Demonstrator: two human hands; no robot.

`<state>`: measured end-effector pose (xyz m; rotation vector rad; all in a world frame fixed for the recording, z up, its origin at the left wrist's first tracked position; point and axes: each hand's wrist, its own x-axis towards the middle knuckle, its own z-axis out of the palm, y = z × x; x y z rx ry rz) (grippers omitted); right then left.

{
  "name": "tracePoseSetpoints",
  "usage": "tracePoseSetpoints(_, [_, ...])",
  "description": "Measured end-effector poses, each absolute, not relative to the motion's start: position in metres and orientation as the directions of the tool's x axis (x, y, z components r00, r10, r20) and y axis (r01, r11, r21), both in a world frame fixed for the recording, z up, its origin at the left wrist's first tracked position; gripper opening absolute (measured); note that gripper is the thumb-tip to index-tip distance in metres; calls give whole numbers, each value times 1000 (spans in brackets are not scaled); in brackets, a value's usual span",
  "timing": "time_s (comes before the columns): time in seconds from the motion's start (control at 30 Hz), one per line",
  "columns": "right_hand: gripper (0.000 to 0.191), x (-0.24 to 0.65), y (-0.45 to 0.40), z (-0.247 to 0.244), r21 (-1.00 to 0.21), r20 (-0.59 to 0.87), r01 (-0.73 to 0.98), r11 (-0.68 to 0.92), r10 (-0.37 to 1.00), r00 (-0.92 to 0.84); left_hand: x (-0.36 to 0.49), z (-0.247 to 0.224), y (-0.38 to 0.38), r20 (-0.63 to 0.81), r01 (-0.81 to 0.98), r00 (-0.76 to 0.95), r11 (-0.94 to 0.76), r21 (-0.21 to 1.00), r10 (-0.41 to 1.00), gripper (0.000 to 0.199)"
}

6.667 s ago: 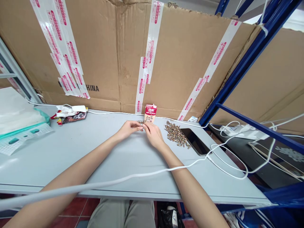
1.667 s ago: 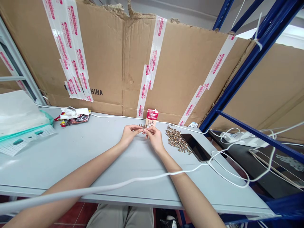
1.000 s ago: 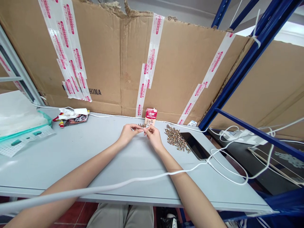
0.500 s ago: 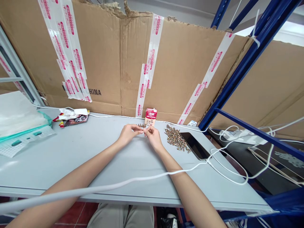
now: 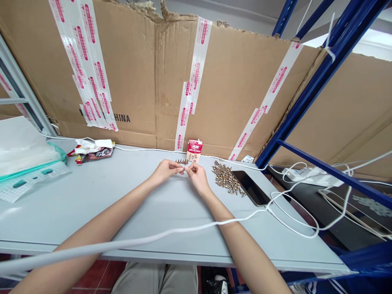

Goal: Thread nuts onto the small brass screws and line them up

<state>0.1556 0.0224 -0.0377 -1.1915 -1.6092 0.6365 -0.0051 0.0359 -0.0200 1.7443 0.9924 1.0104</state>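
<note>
In the head view, my left hand (image 5: 164,171) has dipped a bit, so more of the row of little screws (image 5: 181,161) shows; I think I'm partway through small, fiddly work. That row stands just past my fingers, by the red carton (image 5: 194,147). My right hand (image 5: 197,176) almost meets my left. Both have fingers bunched narrow; I can't tell if they pinch anything. The screw pile (image 5: 226,177) is to the right.

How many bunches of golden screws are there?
2: a short row of small golden metal screws beyond the bare left hand, and a loose pile beside the flat black phone. Others may be hidden.
</note>
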Motion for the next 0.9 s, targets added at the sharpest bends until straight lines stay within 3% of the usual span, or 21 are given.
tracePoseSetpoints(0.13, [30,154,19,-36,-830,392,428,358,920,-9,-5,-22,33,86,179,414,-174,968,906,38])
tracePoseSetpoints(0.23, [30,153,18,-34,-819,392,447,360,919,-23,-2,-23,30,80,154,424,-158,975,902,35])
tracePoseSetpoints(0.37, [28,153,17,-32,-791,389,508,341,921,-14,4,-24,24,288,350,169,-331,876,943,20])
tracePoseSetpoints(0.47, [27,154,17,-32,-802,382,498,329,924,5,9,-24,21,404,518,122,-406,753,906,23])
tracePoseSetpoints(0.57, [29,155,18,-32,-822,387,461,334,922,22,7,-23,25,279,415,239,-358,837,930,39])
tracePoseSetpoints(0.7, [31,155,19,-33,-825,391,449,343,920,16,-3,-18,32,116,187,483,-231,955,868,41])
tracePoseSetpoints(0.9, [30,154,19,-33,-814,401,454,362,916,-12,-5,-18,32,102,150,423,-181,972,900,38])
